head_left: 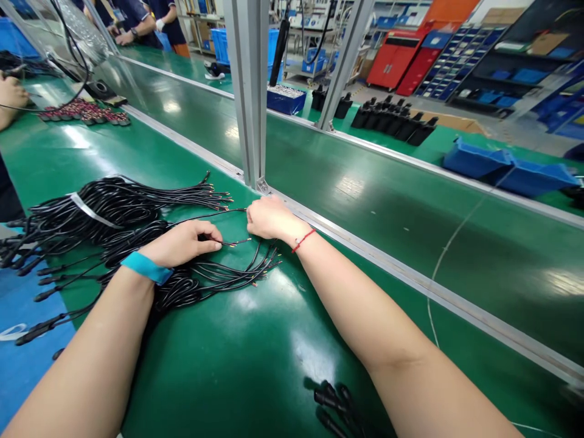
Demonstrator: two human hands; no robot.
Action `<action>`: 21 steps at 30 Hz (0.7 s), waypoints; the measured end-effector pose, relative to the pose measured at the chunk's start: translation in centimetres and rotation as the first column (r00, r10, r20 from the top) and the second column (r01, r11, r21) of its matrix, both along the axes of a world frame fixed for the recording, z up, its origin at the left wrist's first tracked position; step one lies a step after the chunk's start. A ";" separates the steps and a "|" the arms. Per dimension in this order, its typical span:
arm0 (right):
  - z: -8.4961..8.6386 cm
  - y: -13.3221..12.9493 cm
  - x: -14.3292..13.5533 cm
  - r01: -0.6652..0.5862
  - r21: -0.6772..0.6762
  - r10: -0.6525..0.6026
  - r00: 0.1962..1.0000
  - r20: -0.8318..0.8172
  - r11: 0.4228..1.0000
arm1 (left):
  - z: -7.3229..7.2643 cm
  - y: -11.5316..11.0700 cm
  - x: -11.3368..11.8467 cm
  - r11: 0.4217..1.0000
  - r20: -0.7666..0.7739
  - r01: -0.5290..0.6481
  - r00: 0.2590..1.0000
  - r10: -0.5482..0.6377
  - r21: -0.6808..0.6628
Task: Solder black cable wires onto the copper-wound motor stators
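My left hand (pixel 182 243), with a blue wristband, pinches a thin black cable (pixel 230 243) whose stripped end points right. My right hand (pixel 269 218), with a red string on the wrist, is closed on the end of another black cable (pixel 214 213) near the metal rail. A taped bundle of black cables (pixel 114 204) lies to the left, and a loose fan of cables (pixel 237 274) lies under my left wrist.
A grey metal post (pixel 249 91) and rail (pixel 410 277) border the green conveyor belt (pixel 387 201). Black connectors (pixel 337 407) lie near the front edge. Red parts (pixel 86 112) sit far left by another person's hand (pixel 11 97). Blue bins (pixel 506 167) stand beyond the belt.
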State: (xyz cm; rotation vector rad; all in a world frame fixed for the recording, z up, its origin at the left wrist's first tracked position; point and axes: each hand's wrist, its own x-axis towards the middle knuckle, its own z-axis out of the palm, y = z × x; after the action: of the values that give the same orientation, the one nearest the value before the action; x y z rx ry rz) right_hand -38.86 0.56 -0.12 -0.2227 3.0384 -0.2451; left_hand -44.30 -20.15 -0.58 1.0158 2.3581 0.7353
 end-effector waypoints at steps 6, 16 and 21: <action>-0.4 1.3 -0.4 0.039 -0.060 -0.045 0.995 -0.094 0.997 | -0.1 0.0 -0.1 0.997 -0.018 0.059 0.998 -0.060 -0.038; -0.6 0.5 -0.2 0.016 -0.093 -0.023 0.997 -0.071 0.996 | -0.5 0.0 -0.3 0.997 -0.024 0.042 0.999 -0.044 -0.063; -1.2 1.7 -0.8 0.092 -0.262 -0.172 0.938 -0.300 0.961 | -0.9 0.1 -0.5 0.997 -0.146 0.044 0.988 -0.054 -0.069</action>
State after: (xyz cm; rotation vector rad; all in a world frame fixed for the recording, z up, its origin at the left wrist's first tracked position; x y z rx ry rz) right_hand -39.62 2.22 -1.32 -0.0761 3.3448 -0.6587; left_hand -44.78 -20.08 -1.44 1.1309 2.4557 0.5785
